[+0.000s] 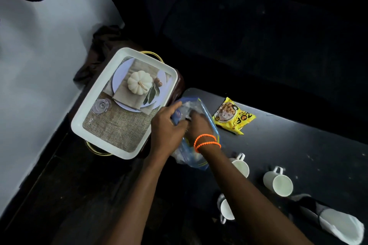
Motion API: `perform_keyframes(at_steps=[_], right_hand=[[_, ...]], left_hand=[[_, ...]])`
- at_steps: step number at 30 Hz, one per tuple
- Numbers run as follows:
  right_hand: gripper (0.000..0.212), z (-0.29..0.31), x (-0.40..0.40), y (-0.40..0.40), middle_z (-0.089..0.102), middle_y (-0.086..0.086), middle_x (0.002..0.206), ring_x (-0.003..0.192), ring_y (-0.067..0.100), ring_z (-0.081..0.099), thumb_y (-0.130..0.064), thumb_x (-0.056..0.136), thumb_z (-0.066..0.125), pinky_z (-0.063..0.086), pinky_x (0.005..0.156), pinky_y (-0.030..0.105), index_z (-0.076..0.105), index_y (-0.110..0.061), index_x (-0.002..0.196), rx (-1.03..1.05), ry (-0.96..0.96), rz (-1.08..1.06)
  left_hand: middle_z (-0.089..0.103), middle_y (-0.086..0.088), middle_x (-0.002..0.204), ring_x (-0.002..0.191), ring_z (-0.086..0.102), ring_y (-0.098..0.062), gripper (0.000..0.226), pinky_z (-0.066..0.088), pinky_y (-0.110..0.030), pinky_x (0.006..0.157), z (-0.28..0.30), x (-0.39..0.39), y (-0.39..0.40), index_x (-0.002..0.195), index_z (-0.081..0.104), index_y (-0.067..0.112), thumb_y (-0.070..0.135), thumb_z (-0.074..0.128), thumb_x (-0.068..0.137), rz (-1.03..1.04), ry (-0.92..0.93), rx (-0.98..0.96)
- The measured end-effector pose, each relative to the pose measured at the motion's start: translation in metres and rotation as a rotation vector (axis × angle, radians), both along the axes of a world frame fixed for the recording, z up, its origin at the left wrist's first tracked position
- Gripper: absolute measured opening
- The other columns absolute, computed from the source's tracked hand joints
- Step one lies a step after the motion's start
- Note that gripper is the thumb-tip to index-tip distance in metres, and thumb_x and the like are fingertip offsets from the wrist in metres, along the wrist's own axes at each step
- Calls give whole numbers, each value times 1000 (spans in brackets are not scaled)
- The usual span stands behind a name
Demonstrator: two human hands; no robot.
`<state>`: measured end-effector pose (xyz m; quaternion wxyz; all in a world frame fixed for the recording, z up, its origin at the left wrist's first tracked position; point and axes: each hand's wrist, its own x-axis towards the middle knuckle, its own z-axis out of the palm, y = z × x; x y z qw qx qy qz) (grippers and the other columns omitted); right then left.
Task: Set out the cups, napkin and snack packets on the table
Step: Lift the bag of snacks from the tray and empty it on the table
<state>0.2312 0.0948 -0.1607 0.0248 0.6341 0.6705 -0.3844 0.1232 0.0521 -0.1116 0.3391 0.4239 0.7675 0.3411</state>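
Observation:
My left hand (pixel 169 123) and my right hand (pixel 196 125) both grip a clear plastic bag with blue edges (pixel 207 113) at the black table's (pixel 298 145) left end. The right wrist wears orange bead bracelets. A yellow snack packet (pixel 234 116) lies flat on the table just right of the bag. Three white cups stand near the front: one (pixel 241 166) beside my right forearm, one (pixel 278 182) further right, one (pixel 226 209) partly hidden under my arm. A rolled white napkin (pixel 338 223) lies at the lower right.
A white tray (pixel 95 113) with a pumpkin picture printed inside rests on a dark stand with gold wire loops, left of the table. A brown cloth (pixel 101 45) lies behind the tray. A white wall (pixel 39 65) fills the left, a dark sofa (pixel 258 26) the back.

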Motion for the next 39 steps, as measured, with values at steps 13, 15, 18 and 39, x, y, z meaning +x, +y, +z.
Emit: perform_keyframes(at_steps=[13, 15, 18, 39], right_hand=[[53, 85, 115, 12, 76, 3, 102, 93, 23, 73, -40, 65, 92, 62, 82, 49, 70, -17, 108, 328, 398, -925], [51, 49, 114, 17, 76, 7, 98, 89, 28, 74, -33, 65, 94, 61, 81, 53, 70, -13, 105, 216, 327, -939], [53, 3, 104, 18, 76, 12, 103, 93, 31, 73, -31, 67, 94, 60, 86, 44, 70, -11, 110, 99, 259, -852], [61, 5, -40, -29, 57, 20, 144, 136, 33, 51, -41, 96, 61, 36, 112, 34, 48, -7, 146, -181, 38, -50]], left_hand=[[68, 9, 77, 58, 52, -7, 50, 49, -21, 60, -2, -41, -12, 127, 73, 29, 7, 72, 82, 230, -173, -69], [53, 16, 55, 49, 39, -2, 51, 42, -16, 53, -1, -44, -19, 125, 74, 30, 4, 70, 82, 199, -179, -48], [59, 10, 63, 56, 44, -6, 53, 44, -21, 57, 6, -41, -27, 127, 74, 26, -2, 69, 82, 150, -167, -22], [68, 1, 110, 101, 67, -16, 58, 55, -33, 93, 21, -8, -41, 130, 72, 21, 8, 65, 73, 93, -39, 76]])
